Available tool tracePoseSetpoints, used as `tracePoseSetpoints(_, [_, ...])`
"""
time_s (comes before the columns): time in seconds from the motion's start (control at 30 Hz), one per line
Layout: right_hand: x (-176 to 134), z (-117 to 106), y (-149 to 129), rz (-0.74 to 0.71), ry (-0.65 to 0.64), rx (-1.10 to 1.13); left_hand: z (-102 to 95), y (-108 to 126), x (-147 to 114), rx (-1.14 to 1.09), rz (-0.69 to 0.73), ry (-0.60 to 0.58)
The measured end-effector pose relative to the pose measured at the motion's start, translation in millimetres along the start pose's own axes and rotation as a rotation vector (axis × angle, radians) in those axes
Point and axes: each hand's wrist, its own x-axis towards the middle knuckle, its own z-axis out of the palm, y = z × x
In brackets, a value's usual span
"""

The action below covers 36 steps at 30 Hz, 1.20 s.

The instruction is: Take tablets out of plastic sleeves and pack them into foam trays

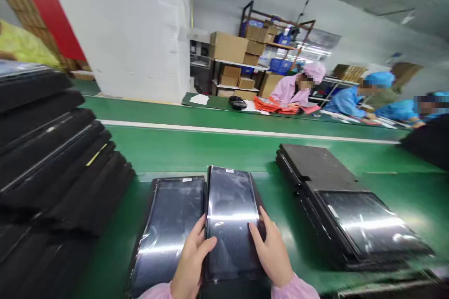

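Note:
A dark glossy screen panel (231, 243) with a small white label at its top edge is between my two hands. My left hand (192, 252) grips its left edge, thumb on the glass. On the right edge, my right hand (271, 250) holds it with the thumb over the front. Black backing shows behind the panel's right side. Just left of it, a second glossy panel (171, 224) lies on a black tray. To the right sits a low stack of black foam trays (315, 163), with another shiny panel (372, 219) on top.
A tall leaning pile of black trays (56, 163) rises at the left. The green worktop (168, 149) runs across, with a white strip (224, 129). Beyond it, several people work near orange sheets (273, 105); shelves with cardboard boxes (229, 46) stand behind.

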Motion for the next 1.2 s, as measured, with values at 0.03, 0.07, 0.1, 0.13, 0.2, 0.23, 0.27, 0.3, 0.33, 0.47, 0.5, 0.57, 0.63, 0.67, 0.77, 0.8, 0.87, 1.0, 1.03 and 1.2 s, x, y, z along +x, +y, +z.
tracePoseSetpoints(0.03, [-3, 3, -8, -0.043, -0.073, 0.022, -11.4, 7, -6, 0.000, 0.003, 0.034])
tracePoseSetpoints(0.07, [-5, 7, -16, -0.083, -0.138, 0.035, -22.7, 14, -12, 0.008, 0.010, 0.072])
tracePoseSetpoints(0.1, [-8, 12, -24, -0.119, -0.195, 0.040, -33.8, 20, -19, 0.025, 0.021, 0.112])
tracePoseSetpoints(0.13, [-11, 18, -32, -0.153, -0.242, 0.037, -44.7, 27, -25, 0.051, 0.034, 0.165])
tracePoseSetpoints(0.2, [-18, 35, -47, -0.207, -0.309, 0.007, -65.1, 40, -37, 0.131, 0.073, 0.283])
tracePoseSetpoints(0.23, [-21, 44, -55, -0.231, -0.327, -0.021, -74.4, 46, -42, 0.188, 0.100, 0.332])
tracePoseSetpoints(0.27, [-24, 53, -62, -0.253, -0.338, -0.053, -82.9, 52, -46, 0.253, 0.126, 0.369])
tracePoseSetpoints(0.3, [-26, 61, -68, -0.274, -0.344, -0.084, -90.5, 58, -49, 0.325, 0.145, 0.407])
tracePoseSetpoints(0.33, [-28, 68, -74, -0.297, -0.348, -0.112, -97.1, 62, -52, 0.400, 0.157, 0.439])
tracePoseSetpoints(0.47, [-27, 80, -93, -0.388, -0.360, -0.242, -112.4, 68, -51, 0.697, 0.157, 0.511])
tracePoseSetpoints(0.5, [-26, 81, -96, -0.399, -0.366, -0.302, -113.6, 67, -49, 0.759, 0.167, 0.513])
tracePoseSetpoints(0.57, [-23, 83, -101, -0.398, -0.364, -0.430, -113.6, 64, -44, 0.855, 0.196, 0.519])
tracePoseSetpoints(0.63, [-22, 86, -105, -0.386, -0.343, -0.515, -111.3, 62, -41, 0.908, 0.207, 0.545])
tracePoseSetpoints(0.67, [-22, 87, -107, -0.384, -0.331, -0.538, -109.6, 62, -39, 0.916, 0.202, 0.556])
tracePoseSetpoints(0.77, [-20, 90, -110, -0.381, -0.321, -0.556, -104.2, 69, -37, 0.865, 0.177, 0.531])
tracePoseSetpoints(0.8, [-18, 90, -110, -0.377, -0.324, -0.554, -102.4, 73, -36, 0.830, 0.167, 0.520])
tracePoseSetpoints(0.87, [-15, 89, -109, -0.372, -0.330, -0.546, -98.9, 81, -32, 0.745, 0.153, 0.547])
tracePoseSetpoints(1.0, [-10, 86, -103, -0.373, -0.346, -0.494, -87.8, 98, -16, 0.519, 0.091, 0.476])
tracePoseSetpoints(1.03, [-10, 85, -101, -0.358, -0.350, -0.464, -83.9, 102, -12, 0.479, 0.049, 0.412])
tracePoseSetpoints(1.2, [6, 80, -90, -0.193, -0.354, -0.060, -65.4, 111, -1, 0.394, -0.056, 0.266])
